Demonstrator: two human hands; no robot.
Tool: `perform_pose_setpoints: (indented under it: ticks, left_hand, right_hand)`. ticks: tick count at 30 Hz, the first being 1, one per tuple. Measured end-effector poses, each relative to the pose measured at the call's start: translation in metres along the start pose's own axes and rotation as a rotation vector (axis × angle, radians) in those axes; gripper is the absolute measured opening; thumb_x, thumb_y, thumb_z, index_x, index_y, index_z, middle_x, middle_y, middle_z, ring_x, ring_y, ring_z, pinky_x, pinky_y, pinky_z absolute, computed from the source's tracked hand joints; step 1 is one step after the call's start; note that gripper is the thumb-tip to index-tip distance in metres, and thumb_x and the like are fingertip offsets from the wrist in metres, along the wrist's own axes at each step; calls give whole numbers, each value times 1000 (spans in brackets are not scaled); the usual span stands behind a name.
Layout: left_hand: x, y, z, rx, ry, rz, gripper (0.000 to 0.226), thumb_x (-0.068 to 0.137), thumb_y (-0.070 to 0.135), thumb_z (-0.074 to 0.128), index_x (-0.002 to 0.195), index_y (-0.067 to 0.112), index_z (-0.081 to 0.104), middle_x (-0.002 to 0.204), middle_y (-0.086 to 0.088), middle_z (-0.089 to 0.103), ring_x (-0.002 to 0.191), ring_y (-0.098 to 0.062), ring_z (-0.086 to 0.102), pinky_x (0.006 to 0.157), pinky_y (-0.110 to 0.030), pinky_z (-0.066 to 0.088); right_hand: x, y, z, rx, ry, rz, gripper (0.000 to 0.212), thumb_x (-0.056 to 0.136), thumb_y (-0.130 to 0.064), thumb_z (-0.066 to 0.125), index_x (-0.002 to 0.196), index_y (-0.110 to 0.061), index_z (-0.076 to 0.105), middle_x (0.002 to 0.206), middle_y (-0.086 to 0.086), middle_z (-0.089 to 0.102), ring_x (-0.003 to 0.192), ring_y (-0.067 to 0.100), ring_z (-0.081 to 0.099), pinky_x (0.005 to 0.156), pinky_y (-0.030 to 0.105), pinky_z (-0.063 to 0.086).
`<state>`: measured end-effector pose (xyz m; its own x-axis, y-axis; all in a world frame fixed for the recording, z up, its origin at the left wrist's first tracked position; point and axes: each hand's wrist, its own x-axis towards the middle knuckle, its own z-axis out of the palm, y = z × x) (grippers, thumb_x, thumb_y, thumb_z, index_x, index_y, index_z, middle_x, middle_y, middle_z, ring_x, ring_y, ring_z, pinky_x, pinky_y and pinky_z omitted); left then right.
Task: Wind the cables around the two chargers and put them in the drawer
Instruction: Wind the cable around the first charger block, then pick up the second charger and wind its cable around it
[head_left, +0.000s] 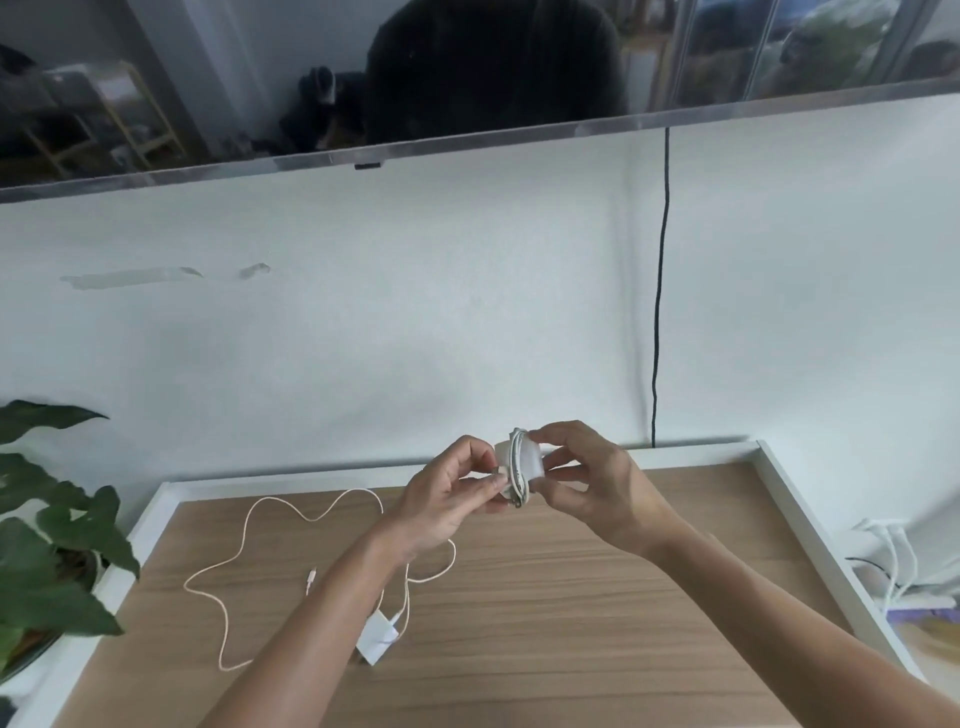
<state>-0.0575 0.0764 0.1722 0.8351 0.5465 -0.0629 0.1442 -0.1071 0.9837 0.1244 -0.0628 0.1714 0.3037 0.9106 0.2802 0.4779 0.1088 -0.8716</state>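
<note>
No brand, label or writing can be read on anything here.

Both hands are held up above the wooden tabletop (571, 597), close together, with a white charger (519, 460) between them. A white cable (517, 467) is wound around this charger in a few tight loops. The left hand (447, 499) has its fingers (483, 457) curled in, and the thumb and first finger pinch the end of the cable, right against the side of the charger. The right hand (597, 483) holds the other side of the charger. Its fingers are bent around it, the thumb on top and the other fingers below and behind. So neither hand is spread flat; both grip the same small thing.

The second charger (376, 636) lies flat on the tabletop, lower down, just beside the left forearm. Its long thin cable (234, 561) is not wound. It lies loose in big wavy loops over the left part of the tabletop, and its small plug end (310, 577) rests near the middle of the loops.

The tabletop has a white rim (779, 467) around it. A green plant (57, 530) stands at the left edge. A black wire (660, 286) hangs down the pale wall (363, 312) behind. More white cables (898, 556) sit off to the right of the tabletop.
</note>
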Motion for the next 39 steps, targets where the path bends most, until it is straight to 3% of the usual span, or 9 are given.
perform_pose_setpoints:
  ticks: [4,13,18,20,22,27,31,36,39]
  left_hand:
    - [5,-22,12,28,4,-118,7,103,11,59,102,8,52,104,-8,67,94,-27,75,90,-51,59]
    - [-9,-98,38,77,48,-465,18,98,17,68,114,11,62,108,-7,69,94,-27,76,81,-37,61]
    - [-43,-157,26,324,5,-622,14,99,25,62,111,18,63,102,5,69,101,-25,74,87,-39,59]
    - [-61,-178,14,559,72,-644,4,96,31,64,99,29,65,102,7,72,101,-19,70,93,-36,56]
    - [-78,-190,5,708,189,-676,7,95,29,64,95,27,70,103,3,75,102,-21,70,88,-32,53]
    - [-105,-199,-9,727,419,-648,5,92,25,70,91,20,73,86,0,74,88,-27,69,70,-29,41]
    - [-107,-196,-13,740,412,-626,6,93,30,69,94,25,71,79,7,68,79,-22,62,69,-30,40]
    - [-114,-193,-20,840,373,-646,10,96,36,65,96,27,70,86,8,72,81,-21,63,69,-29,38]
    - [-119,-198,-25,857,384,-645,11,95,37,66,95,26,69,82,10,68,79,-20,62,68,-29,38]
  right_hand:
    - [-8,24,6,-53,-32,17,46,84,-10,79,128,-11,64,121,-8,61,99,11,71,87,27,61]
    - [-43,95,35,-333,-243,92,55,77,-43,70,128,-21,65,121,-9,59,85,12,68,76,37,60]
    - [-66,137,52,-511,-406,193,60,77,-45,64,133,-25,58,124,-6,52,85,26,67,69,39,57]
    - [-74,148,56,-567,-455,225,59,80,-39,70,135,-22,57,127,-3,50,87,30,67,66,37,55]
    - [-80,155,60,-611,-486,242,58,82,-35,72,136,-20,56,128,0,49,92,31,66,66,38,54]
    - [-91,166,72,-719,-554,262,52,85,-30,69,133,-15,57,128,5,49,108,29,59,70,34,49]
    - [-99,173,76,-754,-601,251,48,84,-30,69,127,-12,59,125,6,49,111,28,57,79,39,55]
    - [-105,177,78,-721,-529,250,51,82,-27,75,127,-12,56,124,5,52,106,28,61,71,40,57]
    - [-108,176,80,-687,-486,273,41,85,-26,74,121,-12,61,123,5,54,96,30,64,64,35,50]
